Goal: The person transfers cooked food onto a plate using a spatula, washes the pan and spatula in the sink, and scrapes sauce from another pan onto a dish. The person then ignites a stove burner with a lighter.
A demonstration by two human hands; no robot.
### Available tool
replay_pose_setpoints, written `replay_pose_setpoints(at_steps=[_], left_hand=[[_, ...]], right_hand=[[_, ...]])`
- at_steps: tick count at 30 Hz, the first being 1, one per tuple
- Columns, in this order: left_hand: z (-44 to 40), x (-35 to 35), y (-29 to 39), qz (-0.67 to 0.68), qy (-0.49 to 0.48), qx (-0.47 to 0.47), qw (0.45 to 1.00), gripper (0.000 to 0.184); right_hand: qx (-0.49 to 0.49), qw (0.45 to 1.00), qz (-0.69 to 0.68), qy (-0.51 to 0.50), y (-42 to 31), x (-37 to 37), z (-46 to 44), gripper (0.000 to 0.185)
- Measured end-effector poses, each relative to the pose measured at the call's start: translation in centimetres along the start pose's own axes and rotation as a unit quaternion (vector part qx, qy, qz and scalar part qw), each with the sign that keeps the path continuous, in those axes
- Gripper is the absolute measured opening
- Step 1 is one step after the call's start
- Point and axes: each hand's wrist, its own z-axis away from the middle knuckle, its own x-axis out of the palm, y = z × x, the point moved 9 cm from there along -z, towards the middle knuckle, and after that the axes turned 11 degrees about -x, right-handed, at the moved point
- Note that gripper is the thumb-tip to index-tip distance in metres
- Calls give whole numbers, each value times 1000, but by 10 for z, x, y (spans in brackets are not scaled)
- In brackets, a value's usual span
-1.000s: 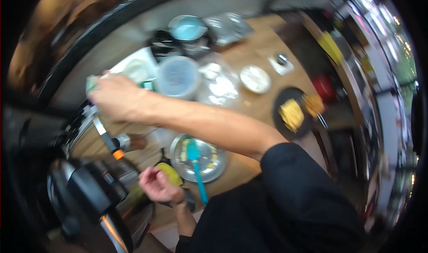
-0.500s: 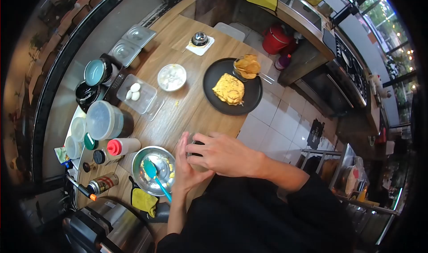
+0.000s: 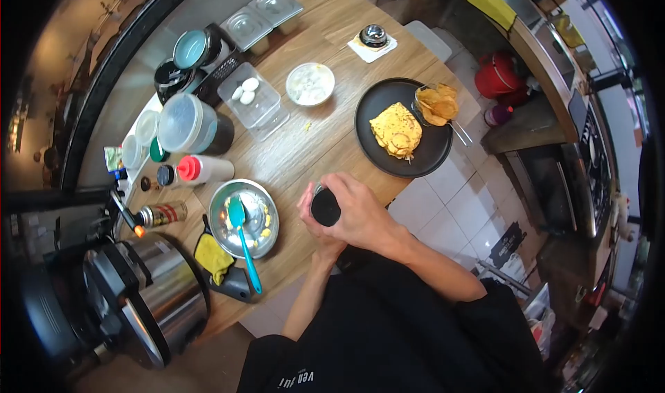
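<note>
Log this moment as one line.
left hand: holding black-ended object; right hand: holding same object; spatula: in steel bowl; yellow food: on black plate

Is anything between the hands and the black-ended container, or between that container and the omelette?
Nothing visible does: the left hand and right hand are around the black-ended container, and beyond the right hand only tabletop and dark plate lie before the omelette.

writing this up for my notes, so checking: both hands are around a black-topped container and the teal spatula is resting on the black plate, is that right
Not quite: the teal spatula rests in the metal bowl, not on the black plate, as the head view shows. The left hand and right hand are indeed around a black-topped container.
</note>
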Motion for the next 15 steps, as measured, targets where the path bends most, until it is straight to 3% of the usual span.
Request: replay_pose_setpoints(at_steps=[3,8,11,13,15], left_hand=[[5,1,3,16,5,-10,1000,87],[15,4,-11,7,36,-5,999,86],[29,13,-55,129,-3,-154,980,87],[13,3,-15,-2,29,-74,997,88],[21,3,-5,-32,61,-39,997,88]], right_hand=[[2,995,31,-91,3,12,-10,32],[-35,988,31,-149,1,22,-13,30],[-17,990,-9,-142,0,20,-4,32],[-169,985,35,-5,-5,10,15,38],[-186,982,19,27,9,9,34,46]])
